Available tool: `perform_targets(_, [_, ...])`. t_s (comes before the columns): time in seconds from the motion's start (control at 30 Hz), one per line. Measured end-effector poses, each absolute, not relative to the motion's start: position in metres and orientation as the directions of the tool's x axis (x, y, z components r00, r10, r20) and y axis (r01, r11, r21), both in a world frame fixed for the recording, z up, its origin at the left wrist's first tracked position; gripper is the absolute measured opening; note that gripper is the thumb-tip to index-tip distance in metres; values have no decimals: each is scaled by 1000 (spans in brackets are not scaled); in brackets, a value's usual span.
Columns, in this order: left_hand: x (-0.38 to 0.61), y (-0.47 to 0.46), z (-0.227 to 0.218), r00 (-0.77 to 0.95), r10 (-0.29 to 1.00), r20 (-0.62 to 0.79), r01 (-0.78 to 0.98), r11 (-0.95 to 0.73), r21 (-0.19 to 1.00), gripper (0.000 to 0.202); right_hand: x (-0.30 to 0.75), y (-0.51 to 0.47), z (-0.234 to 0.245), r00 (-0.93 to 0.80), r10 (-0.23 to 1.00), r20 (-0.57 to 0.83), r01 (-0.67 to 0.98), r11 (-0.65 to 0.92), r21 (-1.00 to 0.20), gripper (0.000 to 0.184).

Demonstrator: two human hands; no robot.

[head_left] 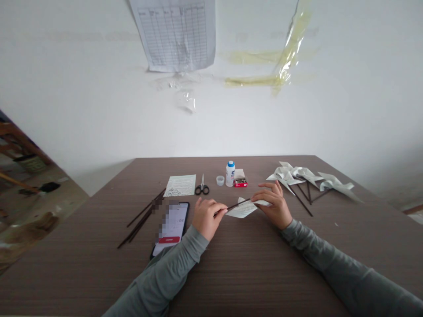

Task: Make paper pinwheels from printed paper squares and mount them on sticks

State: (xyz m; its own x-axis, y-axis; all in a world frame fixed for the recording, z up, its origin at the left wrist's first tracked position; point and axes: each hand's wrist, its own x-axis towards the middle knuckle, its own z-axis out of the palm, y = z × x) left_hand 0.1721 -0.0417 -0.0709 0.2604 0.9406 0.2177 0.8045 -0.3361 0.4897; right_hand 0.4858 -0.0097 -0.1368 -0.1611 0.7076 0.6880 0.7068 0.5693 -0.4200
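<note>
Dark stick [236,205] runs lengthwise from our left hand [209,218], pinching its end, toward our right hand [272,204], which pinches white paper [243,209] near its tip.

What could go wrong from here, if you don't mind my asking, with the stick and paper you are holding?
The dark stick in the left hand points at the white paper sheet held by the right hand, so its tip might crease or tear the paper. The phone lies right beside the left hand and could get knocked.
</note>
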Motion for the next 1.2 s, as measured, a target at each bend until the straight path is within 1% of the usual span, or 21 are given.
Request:
perform_targets(0.2, [170, -40, -74, 284, 926, 247, 796, -371, 478, 29, 483, -10, -137, -116, 726, 678, 681, 555, -478, 20])
perform_targets(0.33, [171, -40, -72, 276, 931, 241, 808, -360, 466, 31, 482, -9, -137, -87, 727, 681, 674, 547, -497, 22])
perform_targets(0.5, [173, -42, -68, 269, 935, 232, 809, -350, 472, 32, 484, -9, -137, -109, 731, 674, 681, 549, -485, 20])
perform_targets(0.8, [171, -41, -73, 281, 930, 236, 795, -363, 486, 32, 484, -9, -137, -124, 733, 669, 663, 563, -494, 22])
perform_targets(0.97, [169, -39, -75, 264, 935, 236, 794, -350, 497, 31, 483, -9, -131, -153, 736, 660, 685, 560, -466, 22])
perform_targets(1.03, [167, -37, -75, 266, 933, 240, 784, -355, 510, 31, 484, -10, -122, -184, 748, 638, 704, 553, -445, 22])
perform_targets(1.1, [165, -36, -75, 271, 931, 245, 770, -363, 526, 31, 484, -12, -106, -234, 775, 587, 729, 540, -422, 21])
perform_targets(1.13, [164, -35, -75, 272, 930, 247, 762, -365, 535, 31, 485, -14, -96, -264, 797, 543, 744, 527, -411, 19])
perform_targets(1.2, [163, -34, -75, 273, 930, 246, 746, -366, 556, 31, 484, -17, -73, -294, 848, 441, 791, 475, -385, 10])
